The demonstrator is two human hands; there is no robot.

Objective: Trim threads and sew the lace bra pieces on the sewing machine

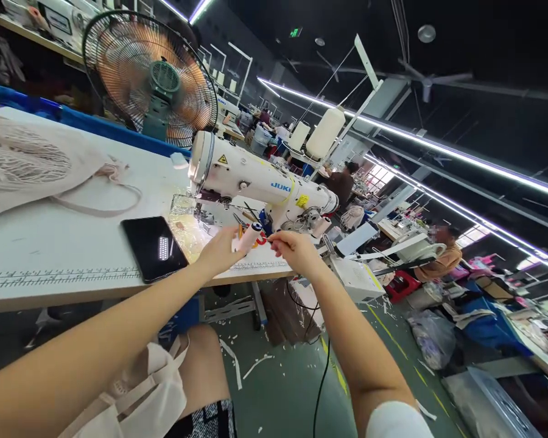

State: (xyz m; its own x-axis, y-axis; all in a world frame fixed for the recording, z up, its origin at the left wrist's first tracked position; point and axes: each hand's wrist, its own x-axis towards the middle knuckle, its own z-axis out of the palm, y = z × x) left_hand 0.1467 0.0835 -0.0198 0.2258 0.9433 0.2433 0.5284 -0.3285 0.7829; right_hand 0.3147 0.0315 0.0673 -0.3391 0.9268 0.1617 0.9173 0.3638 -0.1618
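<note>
My left hand [219, 250] is closed around a small pale pink thread spool [246, 238] with a dark top, held over the front edge of the sewing table. Just to its right, my right hand [296, 250] pinches finger and thumb together near the spool; what sits between them is too small to make out. Red and orange handles [259, 241], perhaps of scissors, show partly behind the spool. Beyond both hands stands a white sewing machine [256, 170] with its lamp lit at the needle end. Left of my left hand lies a black phone [154, 248].
Pale fabric with a strap [36, 158] covers the table's left side. A large fan [150, 76] stands behind the table. Thread cones [325, 132] sit on a stand behind the machine. Pale cloth [150, 395] rests on my lap. Other people work farther back.
</note>
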